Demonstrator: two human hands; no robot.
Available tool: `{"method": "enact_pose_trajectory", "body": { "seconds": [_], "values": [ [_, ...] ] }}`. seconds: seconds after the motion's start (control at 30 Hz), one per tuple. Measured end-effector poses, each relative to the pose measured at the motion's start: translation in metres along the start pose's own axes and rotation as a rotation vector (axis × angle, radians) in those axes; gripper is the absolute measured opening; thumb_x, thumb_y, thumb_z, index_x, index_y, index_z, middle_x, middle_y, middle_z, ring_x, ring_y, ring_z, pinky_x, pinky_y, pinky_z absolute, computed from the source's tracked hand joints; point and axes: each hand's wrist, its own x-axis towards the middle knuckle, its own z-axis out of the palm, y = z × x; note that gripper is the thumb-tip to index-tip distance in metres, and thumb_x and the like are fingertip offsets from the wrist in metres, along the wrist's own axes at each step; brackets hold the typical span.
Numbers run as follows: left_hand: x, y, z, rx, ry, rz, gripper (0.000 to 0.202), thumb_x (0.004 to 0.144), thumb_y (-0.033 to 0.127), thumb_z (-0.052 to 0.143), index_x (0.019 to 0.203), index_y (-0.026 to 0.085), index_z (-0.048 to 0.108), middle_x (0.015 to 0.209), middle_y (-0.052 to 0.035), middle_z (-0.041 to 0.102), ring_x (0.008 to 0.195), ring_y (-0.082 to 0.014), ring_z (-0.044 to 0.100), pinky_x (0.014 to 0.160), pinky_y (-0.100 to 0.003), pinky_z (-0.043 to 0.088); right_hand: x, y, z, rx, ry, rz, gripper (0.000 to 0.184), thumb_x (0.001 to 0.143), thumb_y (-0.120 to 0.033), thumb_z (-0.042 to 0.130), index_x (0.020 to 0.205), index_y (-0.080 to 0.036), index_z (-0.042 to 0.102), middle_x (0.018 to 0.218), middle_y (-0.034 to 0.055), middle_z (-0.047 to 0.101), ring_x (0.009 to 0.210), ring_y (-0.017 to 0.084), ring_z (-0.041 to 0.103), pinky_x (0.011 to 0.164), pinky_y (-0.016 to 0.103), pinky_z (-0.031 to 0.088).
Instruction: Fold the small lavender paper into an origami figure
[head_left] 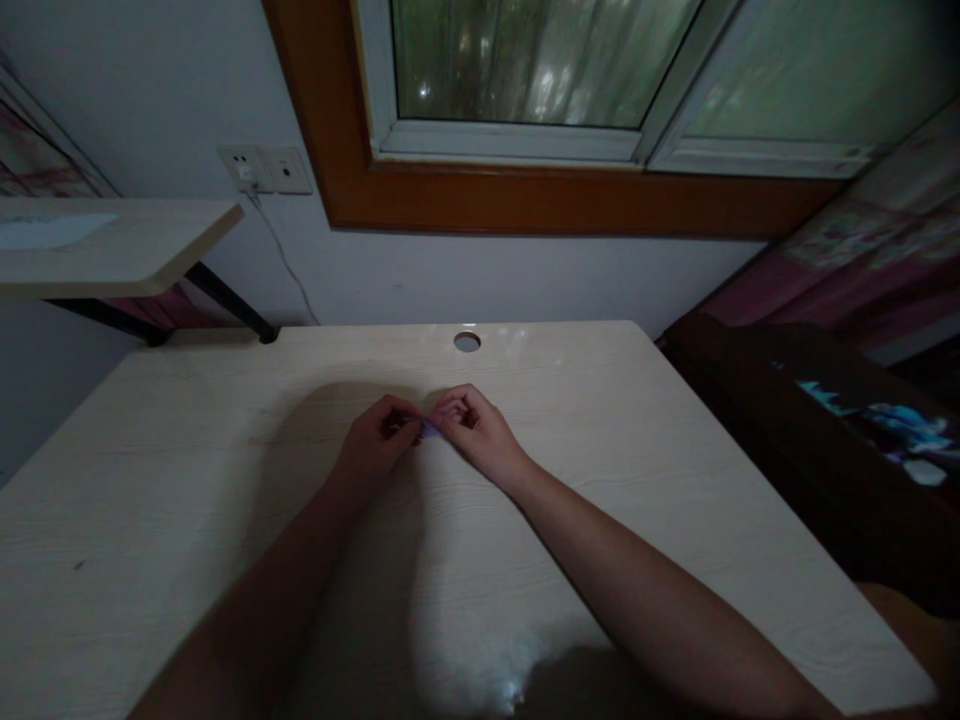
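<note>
My left hand (379,440) and my right hand (476,432) meet over the middle of a pale wooden desk (225,480). Both hands have curled fingers pinching a small bluish-purple thing (429,428) between them. It is too small and dim to name; it looks like a bit of paper or plastic. Both forearms reach in from the bottom of the view.
A round cable hole (466,342) sits near the desk's far edge. A raised shelf (112,245) stands at the left, a wall socket (264,170) with a cord above it. A window (540,70) is behind; dark bedding (840,420) lies right of the desk.
</note>
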Motion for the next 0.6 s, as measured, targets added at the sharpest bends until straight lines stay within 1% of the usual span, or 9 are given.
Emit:
{"method": "enact_pose_trajectory", "body": {
  "seconds": [0.1,0.17,0.23,0.37,0.5,0.6],
  "values": [
    [0.0008,-0.0004,-0.0005,-0.027,0.041,-0.009,0.017,0.079,0.03,0.07,0.088,0.018,0.063,0.073,0.0003,0.067,0.068,-0.0148,0.067,0.067,-0.026,0.053,0.0005,0.0,0.0002,0.002,-0.01,0.011,0.027,0.078,-0.034,0.078,0.097,-0.023,0.061,0.086,0.0003,0.066,0.08,0.015,0.063,0.071,0.028,0.048],
    [0.0014,-0.0003,-0.0004,-0.041,0.051,-0.019,0.019,0.078,0.031,0.071,0.087,0.017,0.062,0.074,0.0003,0.068,0.069,-0.0148,0.068,0.068,-0.026,0.053,0.0008,-0.0006,-0.0001,-0.008,-0.015,0.009,0.025,0.078,-0.034,0.077,0.096,-0.023,0.062,0.086,0.0004,0.067,0.08,0.015,0.064,0.073,0.029,0.049],
    [0.0019,-0.0001,0.0001,-0.059,0.043,-0.038,0.022,0.077,0.032,0.073,0.089,0.017,0.063,0.076,-0.0002,0.069,0.069,-0.015,0.068,0.068,-0.026,0.054,0.0008,-0.0019,-0.0006,-0.01,-0.013,0.007,0.022,0.079,-0.033,0.076,0.095,-0.023,0.063,0.086,0.0005,0.068,0.08,0.015,0.065,0.074,0.029,0.05],
    [0.0024,-0.0001,0.0004,-0.067,-0.01,-0.079,0.025,0.076,0.035,0.074,0.091,0.017,0.067,0.08,-0.0028,0.072,0.073,-0.0166,0.07,0.072,-0.028,0.054,0.0,-0.0054,-0.0011,-0.016,-0.008,0.012,0.019,0.08,-0.032,0.075,0.093,-0.023,0.064,0.085,0.0003,0.069,0.079,0.015,0.065,0.075,0.03,0.05],
    [0.0017,-0.0001,-0.0003,-0.078,-0.021,-0.114,0.023,0.076,0.037,0.074,0.087,0.017,0.068,0.077,-0.0024,0.072,0.072,-0.0171,0.07,0.07,-0.027,0.054,-0.0003,-0.0055,-0.0012,-0.05,-0.003,0.006,0.017,0.08,-0.031,0.075,0.092,-0.023,0.065,0.085,0.0001,0.069,0.079,0.015,0.065,0.075,0.029,0.05],
    [0.0007,0.001,-0.0004,-0.089,-0.024,-0.108,0.022,0.077,0.037,0.074,0.084,0.017,0.067,0.074,-0.0017,0.071,0.071,-0.0168,0.07,0.069,-0.026,0.054,0.0003,-0.0038,-0.0013,-0.054,0.003,0.012,0.018,0.079,-0.031,0.076,0.091,-0.023,0.065,0.084,0.0,0.07,0.078,0.015,0.065,0.073,0.029,0.05]
  ]
}}
